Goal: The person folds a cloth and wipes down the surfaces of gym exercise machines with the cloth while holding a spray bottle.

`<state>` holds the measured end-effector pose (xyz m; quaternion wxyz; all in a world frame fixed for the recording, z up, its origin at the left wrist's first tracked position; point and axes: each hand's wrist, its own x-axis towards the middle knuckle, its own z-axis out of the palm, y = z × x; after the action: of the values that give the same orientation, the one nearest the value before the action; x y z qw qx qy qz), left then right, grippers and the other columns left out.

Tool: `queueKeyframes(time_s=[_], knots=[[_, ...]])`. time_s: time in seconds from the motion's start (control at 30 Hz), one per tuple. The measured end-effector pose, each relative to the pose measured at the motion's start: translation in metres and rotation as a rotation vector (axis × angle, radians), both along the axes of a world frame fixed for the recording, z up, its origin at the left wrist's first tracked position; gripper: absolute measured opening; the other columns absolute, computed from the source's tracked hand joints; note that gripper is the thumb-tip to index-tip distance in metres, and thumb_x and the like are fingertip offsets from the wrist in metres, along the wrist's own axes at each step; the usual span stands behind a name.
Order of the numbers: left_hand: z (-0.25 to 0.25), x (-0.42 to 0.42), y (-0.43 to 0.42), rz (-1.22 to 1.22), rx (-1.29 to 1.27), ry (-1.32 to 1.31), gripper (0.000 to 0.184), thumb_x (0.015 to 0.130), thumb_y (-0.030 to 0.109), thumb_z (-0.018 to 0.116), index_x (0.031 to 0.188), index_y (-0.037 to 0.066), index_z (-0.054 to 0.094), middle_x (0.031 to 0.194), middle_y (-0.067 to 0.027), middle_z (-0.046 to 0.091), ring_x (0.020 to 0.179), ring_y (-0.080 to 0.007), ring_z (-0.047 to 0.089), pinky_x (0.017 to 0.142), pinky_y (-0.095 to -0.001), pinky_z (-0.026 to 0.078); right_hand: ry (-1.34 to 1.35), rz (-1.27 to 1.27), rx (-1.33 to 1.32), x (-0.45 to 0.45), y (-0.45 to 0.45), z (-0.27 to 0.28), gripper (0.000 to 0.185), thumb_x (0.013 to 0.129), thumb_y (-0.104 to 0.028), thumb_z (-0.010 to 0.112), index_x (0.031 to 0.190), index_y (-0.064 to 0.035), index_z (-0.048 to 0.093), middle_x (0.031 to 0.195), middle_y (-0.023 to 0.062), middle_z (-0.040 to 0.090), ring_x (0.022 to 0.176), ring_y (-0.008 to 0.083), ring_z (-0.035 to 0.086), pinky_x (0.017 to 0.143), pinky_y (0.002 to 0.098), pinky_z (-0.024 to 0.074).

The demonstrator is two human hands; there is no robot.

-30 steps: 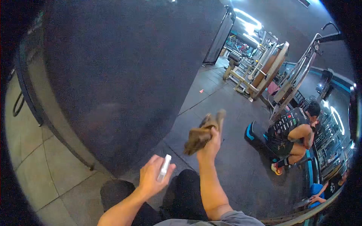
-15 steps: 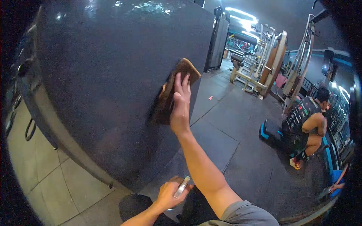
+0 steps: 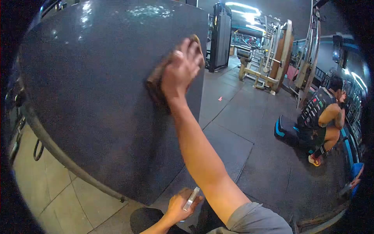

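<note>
A brown cloth (image 3: 156, 80) lies against a large dark, glossy panel (image 3: 97, 97), near its right edge. My right hand (image 3: 179, 74) presses on the cloth with the arm stretched out, its fingers over the upper part and somewhat blurred. Part of the cloth is hidden under the palm. Low in the view, close to my body, my left hand (image 3: 178, 206) is closed around an object with a silvery, narrow top (image 3: 191, 199). The rest of that object is hidden by the fingers, so its kind cannot be made out.
At the right a person (image 3: 319, 113) sits on a black and blue bench (image 3: 285, 128). Gym machines (image 3: 265, 58) and a tall black unit (image 3: 220, 37) stand farther back. A small red scrap (image 3: 220, 98) lies on the dark floor. Chain links (image 3: 17, 132) hang at the left.
My right hand and the cloth have moved up and slightly left along the panel. The left hand keeps its hold on the silvery-topped object. The seated person has raised a hand toward the head.
</note>
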<state>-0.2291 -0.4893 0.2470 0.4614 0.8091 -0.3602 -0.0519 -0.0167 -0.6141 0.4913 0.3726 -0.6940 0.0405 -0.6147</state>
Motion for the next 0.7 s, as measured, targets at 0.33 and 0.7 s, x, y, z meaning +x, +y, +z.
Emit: queueKeyframes(time_s=[0.33, 0.7], knots=[[0.023, -0.003, 0.005, -0.081, -0.04, 0.116, 0.027, 0.09, 0.03, 0.07, 0.088, 0.003, 0.066, 0.09, -0.0142, 0.064, 0.076, -0.0328, 0.066, 0.066, -0.04, 0.049, -0.132, 0.05, -0.103, -0.001, -0.014, -0.148, 0.064, 0.093, -0.032, 0.051, 0.149, -0.0032, 0.039, 0.159, 0.0282, 0.019, 0.146, 0.0516, 0.011, 0.118, 0.0575, 0.011], [-0.004, 0.009, 0.009, 0.064, -0.338, 0.519, 0.049, 0.095, 0.045, 0.063, 0.112, -0.001, 0.061, 0.091, -0.009, 0.07, 0.083, -0.0136, 0.068, 0.074, -0.0309, 0.053, -0.36, 0.02, -0.431, -0.019, 0.02, 0.068, 0.054, 0.094, -0.029, 0.045, 0.147, -0.0158, 0.045, 0.155, 0.0173, 0.036, 0.144, 0.0517, 0.018, 0.111, 0.0726, 0.0076]])
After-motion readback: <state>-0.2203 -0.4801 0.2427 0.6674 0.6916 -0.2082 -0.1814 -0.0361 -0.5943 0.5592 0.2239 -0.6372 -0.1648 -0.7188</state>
